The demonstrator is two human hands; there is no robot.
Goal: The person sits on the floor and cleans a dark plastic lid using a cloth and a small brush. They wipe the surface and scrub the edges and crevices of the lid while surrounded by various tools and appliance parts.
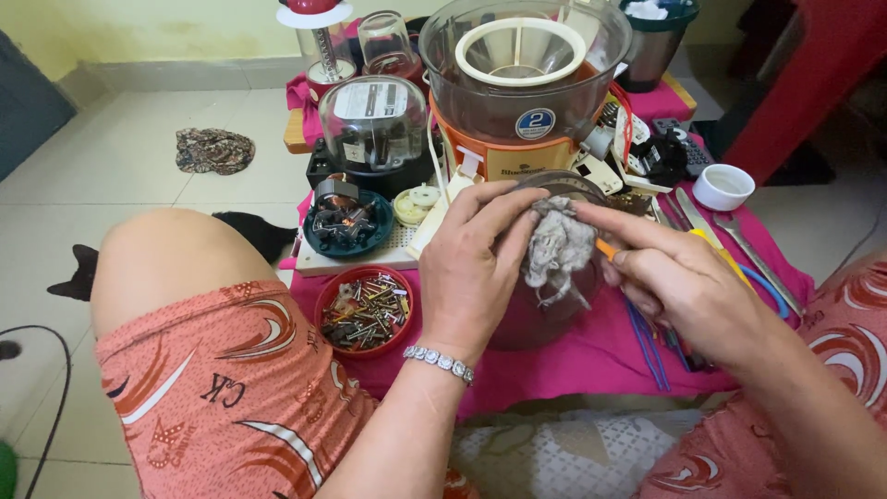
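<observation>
Grey fibrous wad (554,248), soft and ragged, over dark round jar (545,305) on pink cloth (591,356). Left hand (471,268) pinches wad with fingertips. Right hand (679,282) touches wad, grips orange-handled tool (607,248).

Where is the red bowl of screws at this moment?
In the head view, the red bowl of screws sits left of centre on the pink cloth, beside the left hand and just below the teal dish.
</observation>
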